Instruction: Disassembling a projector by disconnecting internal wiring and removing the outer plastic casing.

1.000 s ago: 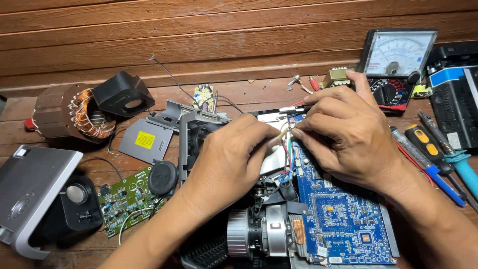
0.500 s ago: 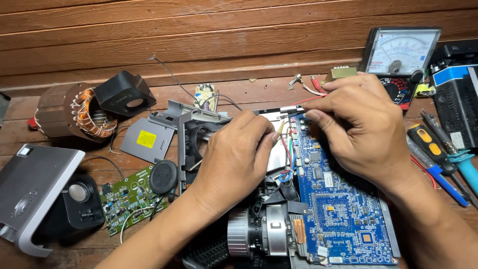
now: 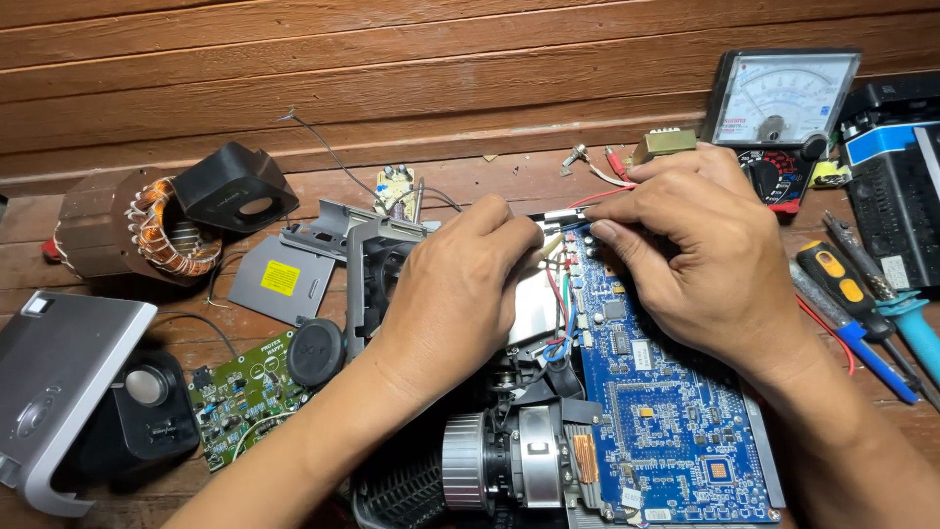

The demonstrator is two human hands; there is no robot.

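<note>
An opened projector lies on the wooden bench, its blue circuit board (image 3: 676, 431) exposed beside a silver lens barrel (image 3: 499, 458). My left hand (image 3: 460, 289) rests over the middle of the chassis, fingertips pinching a small pale connector at the board's top edge. My right hand (image 3: 700, 250) lies over the board's upper part, thumb and forefinger pinched on thin wires at the same spot. Red, blue and green wires (image 3: 560, 304) run down between the two hands. What the fingertips grip is mostly hidden.
A copper-wound motor stator (image 3: 147, 230) and black cap (image 3: 230, 186) lie at left, with a grey cover (image 3: 54, 392) and a green circuit board (image 3: 240, 392) below. An analog multimeter (image 3: 778, 103) stands at back right; screwdrivers (image 3: 842, 294) and a black box (image 3: 896, 196) lie at right.
My right hand has slid slightly right and up along the board's top edge, and the wires between the hands show more. My left hand has stayed in place.
</note>
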